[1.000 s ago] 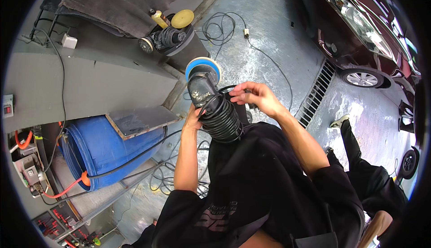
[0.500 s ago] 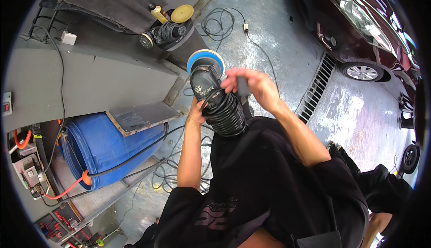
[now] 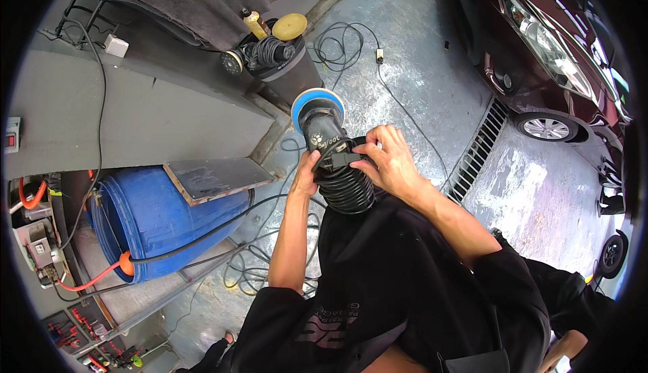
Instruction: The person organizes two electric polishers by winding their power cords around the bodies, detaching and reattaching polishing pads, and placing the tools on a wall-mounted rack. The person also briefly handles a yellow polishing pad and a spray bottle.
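A black polisher (image 3: 322, 127) with a round blue backing pad (image 3: 303, 105) is held in front of my body, its pad end pointing away from me. Its black cord (image 3: 346, 192) is wound in a thick coil around the near end of the machine. My left hand (image 3: 306, 173) is closed round the left side, by the top of the coil. With thumb and fingers, my right hand (image 3: 390, 162) pinches a short, flat black piece (image 3: 345, 159) lying across the coil's upper end. Whether it is a plug or a strap, I cannot make out.
Ahead stands a dark bin (image 3: 291, 79) topped with another polisher (image 3: 270, 52), a yellow bottle (image 3: 256, 25) and a yellow pad (image 3: 289, 27). A blue barrel (image 3: 179, 228) lies at left. Loose cords (image 3: 253, 265) trail over the floor. A dark red car (image 3: 520, 56) is parked right.
My right hand has come down and inward, bringing the black piece from beside the polisher onto the coil. The left hand keeps its hold, its thumb now showing on top.
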The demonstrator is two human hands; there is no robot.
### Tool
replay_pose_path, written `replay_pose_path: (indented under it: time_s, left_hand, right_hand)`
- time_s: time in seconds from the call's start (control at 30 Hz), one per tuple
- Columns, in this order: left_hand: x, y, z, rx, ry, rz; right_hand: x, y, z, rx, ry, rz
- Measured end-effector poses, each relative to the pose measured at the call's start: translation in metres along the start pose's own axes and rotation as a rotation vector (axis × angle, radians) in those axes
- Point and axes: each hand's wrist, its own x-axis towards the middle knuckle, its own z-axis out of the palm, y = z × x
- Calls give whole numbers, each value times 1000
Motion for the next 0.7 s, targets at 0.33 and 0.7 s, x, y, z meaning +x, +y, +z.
replay_pose_path:
  time_s: [0.33, 0.7]
  left_hand:
    - [1, -1, 3, 94, -101, 54]
    - [-2, -2, 16, 163, -83, 65]
  right_hand:
    - [7, -9, 2, 305, -155, 88]
    - [8, 9, 51, 312, 204, 55]
